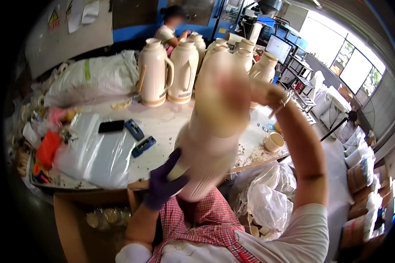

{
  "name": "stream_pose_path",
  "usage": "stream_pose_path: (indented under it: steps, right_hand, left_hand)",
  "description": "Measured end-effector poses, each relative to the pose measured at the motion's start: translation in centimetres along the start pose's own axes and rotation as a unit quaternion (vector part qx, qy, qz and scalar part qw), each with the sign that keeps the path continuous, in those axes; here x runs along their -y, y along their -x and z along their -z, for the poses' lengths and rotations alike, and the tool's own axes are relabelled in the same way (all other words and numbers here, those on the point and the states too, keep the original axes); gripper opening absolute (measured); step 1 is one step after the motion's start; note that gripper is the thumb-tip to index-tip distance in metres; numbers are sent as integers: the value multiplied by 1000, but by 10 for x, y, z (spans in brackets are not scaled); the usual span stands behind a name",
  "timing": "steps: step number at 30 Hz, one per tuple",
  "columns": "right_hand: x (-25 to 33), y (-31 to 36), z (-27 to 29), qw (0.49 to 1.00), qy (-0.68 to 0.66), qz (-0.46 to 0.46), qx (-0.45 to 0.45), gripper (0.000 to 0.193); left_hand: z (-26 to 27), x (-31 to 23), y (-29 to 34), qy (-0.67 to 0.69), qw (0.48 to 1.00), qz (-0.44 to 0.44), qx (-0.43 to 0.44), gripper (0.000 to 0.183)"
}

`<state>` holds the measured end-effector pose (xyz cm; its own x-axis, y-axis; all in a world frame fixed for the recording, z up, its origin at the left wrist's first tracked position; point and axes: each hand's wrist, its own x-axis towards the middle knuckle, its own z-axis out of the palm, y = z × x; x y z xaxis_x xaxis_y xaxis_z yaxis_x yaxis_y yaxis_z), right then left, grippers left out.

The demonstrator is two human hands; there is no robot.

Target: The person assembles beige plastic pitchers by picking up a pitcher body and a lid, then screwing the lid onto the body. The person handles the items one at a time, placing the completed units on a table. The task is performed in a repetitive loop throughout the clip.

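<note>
1 tall cream ribbed plastic jug (213, 151): tilted, before white bench (162, 118) | left hand (164, 179), purple glove (156, 197): fingers curled round jug handle (177, 172) | right hand (267, 94): near jug's top, blurred, can't tell its grip | on bench: 1 flat black phone (111, 126), 2 blue-black tools (143, 147)

The person's one left hand (166, 179) wears one glove (156, 195); the one right hand (264, 93) is bare. One flask (208, 151) is between them, and at least seven more stand on the one table (162, 127), overlapping too much for an exact count. Also on it are one phone (111, 126), two blue tools (134, 129), one cup (274, 142) and one large sack (96, 81). Below is one open box (83, 210) with at least two clear pieces (111, 215) in it. Farther off: one co-worker (166, 33), one screen (278, 47), one fan (352, 116) and at least two signs (54, 18). The bundles (360, 188) at far right are too crowded to count.
</note>
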<state>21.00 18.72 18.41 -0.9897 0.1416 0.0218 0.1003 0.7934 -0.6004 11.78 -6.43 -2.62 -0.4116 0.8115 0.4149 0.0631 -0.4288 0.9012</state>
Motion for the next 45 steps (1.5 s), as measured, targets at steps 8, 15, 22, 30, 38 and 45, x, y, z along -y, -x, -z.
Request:
stream_pose_path:
  steps: [8,15,22,30,38,45]
  right_hand:
    - [-29,78,-96,881,-388,265,59,116]
    - [-6,120,-114,912,63,-9,-406,71]
    - [6,92,-76,896,-13,-78,-437,83]
    - [-153,76,42,745,-70,60,-660,56]
    - [-292,98,94,710,54,-131,-690,60]
    - [-253,33,90,563,552,-153,-595,73]
  left_hand:
    - [16,-46,56,-42,985,164,38,79]
    - [-78,-65,51,-66,987,143,-31,66]
    - [-175,10,-26,-339,921,-160,107,93]
    - [-167,86,-108,-432,813,-332,203,87]
    - [-8,225,-71,-546,799,-132,215,79]
    - [30,211,-65,-491,844,-107,188,46]
